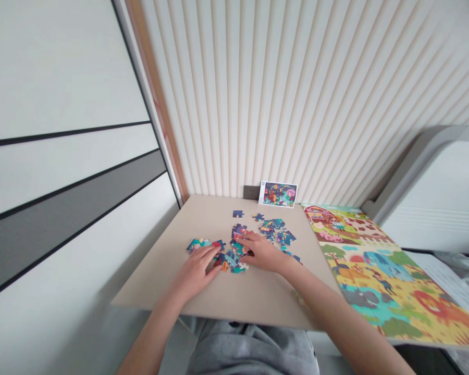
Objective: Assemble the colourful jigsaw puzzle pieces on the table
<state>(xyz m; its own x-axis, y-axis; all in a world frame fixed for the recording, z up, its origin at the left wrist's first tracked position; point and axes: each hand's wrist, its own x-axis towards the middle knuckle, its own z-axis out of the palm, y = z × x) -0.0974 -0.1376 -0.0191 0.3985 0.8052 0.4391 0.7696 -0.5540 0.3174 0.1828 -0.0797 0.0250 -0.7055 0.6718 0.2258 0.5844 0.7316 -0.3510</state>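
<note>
My left hand (193, 273) lies over the left side of a small group of joined jigsaw pieces (232, 258). Its fingers are stretched out, with the thumb apart, and the tips touch pieces. From the right, my right hand (261, 252) reaches across the same group, fingers spread and tips down on the pieces. Part of the group is hidden under both hands. Just beyond the left fingertips are more colourful pieces (197, 244). A loose pile of jigsaw pieces (272, 226) sits behind my right hand, and a single dark blue piece (238, 214) lies apart near the back.
A picture card (278, 194) leans on the ribbed wall (234, 104) beside a dark socket (251, 192). The beige table (160, 284) carries the pieces. To its right is a bright animal-print mat (379, 281). A piece (298, 297) lies by my right forearm.
</note>
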